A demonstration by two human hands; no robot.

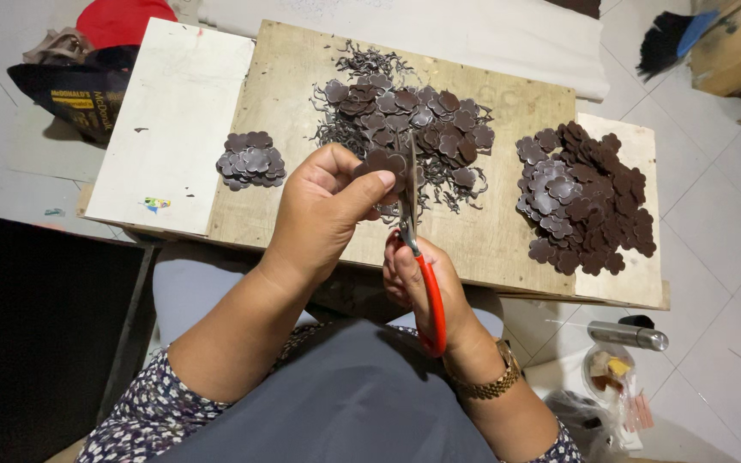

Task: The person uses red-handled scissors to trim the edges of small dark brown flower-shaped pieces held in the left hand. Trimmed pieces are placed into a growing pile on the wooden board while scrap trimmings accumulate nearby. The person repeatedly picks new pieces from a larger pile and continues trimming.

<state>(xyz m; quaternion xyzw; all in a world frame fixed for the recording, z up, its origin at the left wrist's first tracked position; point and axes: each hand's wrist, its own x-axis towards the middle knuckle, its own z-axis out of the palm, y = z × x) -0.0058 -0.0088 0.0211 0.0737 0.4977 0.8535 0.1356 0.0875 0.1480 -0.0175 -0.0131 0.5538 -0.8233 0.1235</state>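
Right hand [422,279] gripped red-handled metal scissors [418,249]; the left hand [328,210] pinched a dark brown flower-shaped leather piece [381,161] over the plywood board [490,240]. Trimming cleanly probably meant turning the piece, blades hugging its outline.

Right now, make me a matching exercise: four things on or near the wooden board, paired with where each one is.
Things:
1. red-handled scissors
2. small pile of dark brown flower-shaped cutouts
3. large pile of dark brown flower-shaped cutouts
4. silver metal flask

Places:
A. on the floor tiles
B. board's right end
C. in the right hand
D. on the white panel's edge, left

Pairs: 1-C, 2-D, 3-B, 4-A
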